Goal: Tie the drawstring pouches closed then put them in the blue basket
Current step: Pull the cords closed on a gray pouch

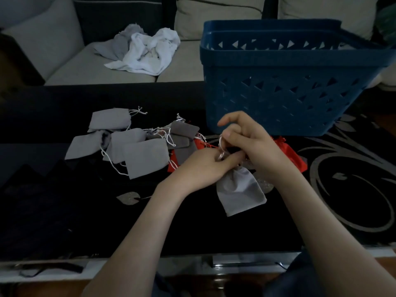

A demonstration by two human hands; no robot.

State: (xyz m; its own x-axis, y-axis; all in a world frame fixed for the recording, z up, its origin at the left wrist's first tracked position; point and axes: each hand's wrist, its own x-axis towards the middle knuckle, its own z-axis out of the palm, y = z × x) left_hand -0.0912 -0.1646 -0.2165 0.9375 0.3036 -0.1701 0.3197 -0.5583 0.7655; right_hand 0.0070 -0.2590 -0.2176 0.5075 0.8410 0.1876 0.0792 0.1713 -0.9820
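A grey drawstring pouch [239,190] hangs just above the dark table, its gathered neck between both hands. My left hand [205,166] grips the neck from the left. My right hand [250,142] pinches the pouch's white drawstring [221,147], looped above the neck. The blue basket [285,82] stands right behind my hands, tilted a little. A pile of several grey pouches [132,142] with loose white strings lies to the left. Red pouches [293,155] peek out under and beside my hands.
The black table [353,189] carries silver swirl patterns on the right. Behind it is a light sofa [85,67] with crumpled white and grey cloth [147,52]. The table's near edge [235,260] runs just below my forearms.
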